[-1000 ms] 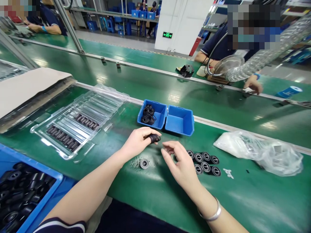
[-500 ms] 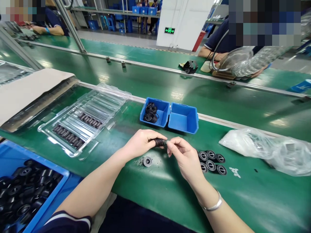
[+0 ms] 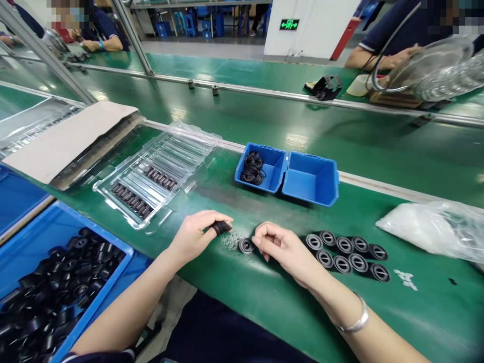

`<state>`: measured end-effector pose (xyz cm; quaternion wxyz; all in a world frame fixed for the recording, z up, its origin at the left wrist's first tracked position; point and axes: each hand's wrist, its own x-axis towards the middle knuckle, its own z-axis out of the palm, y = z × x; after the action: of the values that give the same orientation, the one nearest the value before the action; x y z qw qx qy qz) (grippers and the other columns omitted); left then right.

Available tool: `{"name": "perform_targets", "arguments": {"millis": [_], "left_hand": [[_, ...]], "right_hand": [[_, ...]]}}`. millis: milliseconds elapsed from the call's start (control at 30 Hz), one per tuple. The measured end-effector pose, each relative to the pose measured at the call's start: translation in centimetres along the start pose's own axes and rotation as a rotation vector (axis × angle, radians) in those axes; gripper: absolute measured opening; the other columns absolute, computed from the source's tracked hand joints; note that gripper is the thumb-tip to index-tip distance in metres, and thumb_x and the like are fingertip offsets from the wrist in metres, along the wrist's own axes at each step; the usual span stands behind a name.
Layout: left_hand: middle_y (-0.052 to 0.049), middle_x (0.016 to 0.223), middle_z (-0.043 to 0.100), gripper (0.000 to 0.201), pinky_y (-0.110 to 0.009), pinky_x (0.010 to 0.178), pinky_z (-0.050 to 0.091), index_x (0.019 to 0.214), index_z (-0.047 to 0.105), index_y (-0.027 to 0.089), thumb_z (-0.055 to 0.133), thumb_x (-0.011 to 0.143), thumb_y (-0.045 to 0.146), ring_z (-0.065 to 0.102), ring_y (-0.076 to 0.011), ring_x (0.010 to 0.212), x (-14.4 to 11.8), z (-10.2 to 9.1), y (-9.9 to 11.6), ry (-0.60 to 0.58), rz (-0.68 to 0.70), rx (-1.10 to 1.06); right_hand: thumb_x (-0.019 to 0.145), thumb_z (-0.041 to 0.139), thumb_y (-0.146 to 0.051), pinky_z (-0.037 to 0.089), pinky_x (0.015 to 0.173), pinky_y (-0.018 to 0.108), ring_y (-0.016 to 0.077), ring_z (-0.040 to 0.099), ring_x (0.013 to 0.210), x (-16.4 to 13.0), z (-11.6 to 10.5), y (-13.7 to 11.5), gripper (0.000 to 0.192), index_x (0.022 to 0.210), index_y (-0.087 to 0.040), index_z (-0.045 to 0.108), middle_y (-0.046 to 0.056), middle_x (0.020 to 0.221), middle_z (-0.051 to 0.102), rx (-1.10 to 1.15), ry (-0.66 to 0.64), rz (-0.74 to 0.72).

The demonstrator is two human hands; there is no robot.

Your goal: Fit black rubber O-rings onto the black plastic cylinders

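At the lower left of the frame a blue bin [image 3: 113, 262] holds black round parts, its corner reaching toward the left forearm. The left hand [image 3: 194, 237] near the middle pinches a small stack of black rubber rings [image 3: 221, 227] between thumb and fingers. Just right of it a black round part [image 3: 246, 245] lies flat on the green table [image 3: 264, 302], touching the fingertips of the loosely curled right hand [image 3: 282, 247]. Further right, finished parts [image 3: 346, 254] sit in two rows, with bare table below them.
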<state>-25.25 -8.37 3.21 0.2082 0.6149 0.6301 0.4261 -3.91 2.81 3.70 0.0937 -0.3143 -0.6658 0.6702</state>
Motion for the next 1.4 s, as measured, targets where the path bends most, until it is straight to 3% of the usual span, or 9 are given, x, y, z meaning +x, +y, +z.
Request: {"name": "perform_targets", "arguments": {"millis": [133, 333, 600, 767, 1000, 1100, 1233, 1400], "left_hand": [[-0.007, 0.098, 0.073, 0.023, -0.028, 0.084, 0.056, 0.105, 0.068, 0.017, 0.051, 0.092, 0.009, 0.069, -0.0162, 0.094, -2.0, 0.5, -0.7, -0.025, 0.214, 0.102], [-0.013, 0.108, 0.07, 0.034, -0.037, 0.09, 0.056, 0.115, 0.062, 0.014, 0.043, 0.09, 0.003, 0.065, -0.0209, 0.107, -3.6, 1.2, -1.1, -0.046, 0.384, 0.165], [-0.015, 0.107, 0.069, 0.025, -0.04, 0.095, 0.055, 0.113, 0.062, 0.011, 0.046, 0.094, 0.01, 0.062, -0.0234, 0.115, -3.9, 1.5, -1.0, -0.053, 0.478, 0.175], [-0.018, 0.118, 0.067, 0.027, -0.045, 0.102, 0.051, 0.117, 0.061, 0.009, 0.044, 0.096, 0.012, 0.055, -0.0258, 0.125, -4.5, 1.5, -0.9, -0.123, 0.537, 0.247], [-0.016, 0.128, 0.063, 0.022, -0.042, 0.111, 0.044, 0.11, 0.063, 0.007, 0.059, 0.089, 0.009, 0.051, -0.0254, 0.13, -4.1, 1.7, 0.3, -0.185, 0.689, 0.423], [-0.016, 0.127, 0.064, 0.02, -0.042, 0.111, 0.044, 0.108, 0.064, 0.007, 0.058, 0.09, 0.009, 0.052, -0.0254, 0.129, -3.9, 1.7, 0.5, -0.186, 0.703, 0.451], [-0.014, 0.127, 0.064, 0.02, -0.042, 0.113, 0.041, 0.108, 0.065, 0.007, 0.057, 0.09, 0.009, 0.053, -0.0244, 0.128, -4.0, 1.7, 0.3, -0.198, 0.697, 0.457], [-0.013, 0.125, 0.065, 0.022, -0.039, 0.115, 0.039, 0.112, 0.064, 0.008, 0.056, 0.091, 0.01, 0.053, -0.0212, 0.128, -4.0, 1.9, 0.0, -0.211, 0.673, 0.447]], "right_hand": [[0.087, 0.061, -0.043, 0.041, 0.053, 0.024, 0.0085, 0.05, 0.054, 0.4, 0.2, 0.4, 0.029, 0.075, -0.017, 0.057, -0.001, 0.077, 0.052, -0.064, 0.007, -0.002], [0.086, 0.061, -0.044, 0.04, 0.051, 0.024, 0.0073, 0.048, 0.052, 0.4, 0.4, 0.5, 0.03, 0.073, -0.017, 0.056, -0.001, 0.081, 0.052, -0.076, 0.016, -0.012], [0.087, 0.061, -0.043, 0.041, 0.051, 0.023, 0.0089, 0.048, 0.057, 0.4, 0.6, 0.5, 0.029, 0.072, -0.017, 0.057, 0.001, 0.081, 0.052, -0.082, 0.01, -0.03], [0.087, 0.061, -0.043, 0.042, 0.05, 0.023, 0.0087, 0.048, 0.055, 0.5, 0.8, 0.7, 0.029, 0.074, -0.018, 0.058, 0.0, 0.079, 0.052, -0.105, 0.031, -0.031], [0.085, 0.063, -0.044, 0.045, 0.048, 0.022, 0.0075, 0.05, 0.054, 0.6, 0.9, 1.0, 0.031, 0.071, -0.018, 0.057, 0.001, 0.082, 0.052, -0.07, 0.061, -0.067], [0.086, 0.063, -0.045, 0.045, 0.044, 0.022, 0.007, 0.05, 0.047, 0.6, 0.9, 1.4, 0.027, 0.085, -0.018, 0.058, 0.001, 0.077, 0.059, 0.018, 0.03, -0.005], [0.088, 0.06, -0.048, 0.04, 0.036, 0.018, 0.0106, 0.055, 0.042, 0.9, 1.0, 1.3, 0.037, 0.107, -0.016, 0.055, 0.0, 0.059, 0.063, 0.223, -0.12, 0.157], [0.081, 0.069, -0.044, 0.041, 0.032, 0.015, 0.0115, 0.058, 0.043, 1.8, 1.4, 0.4, 0.035, 0.095, -0.015, 0.058, -0.002, 0.053, 0.06, 0.344, -0.167, 0.276]]}}
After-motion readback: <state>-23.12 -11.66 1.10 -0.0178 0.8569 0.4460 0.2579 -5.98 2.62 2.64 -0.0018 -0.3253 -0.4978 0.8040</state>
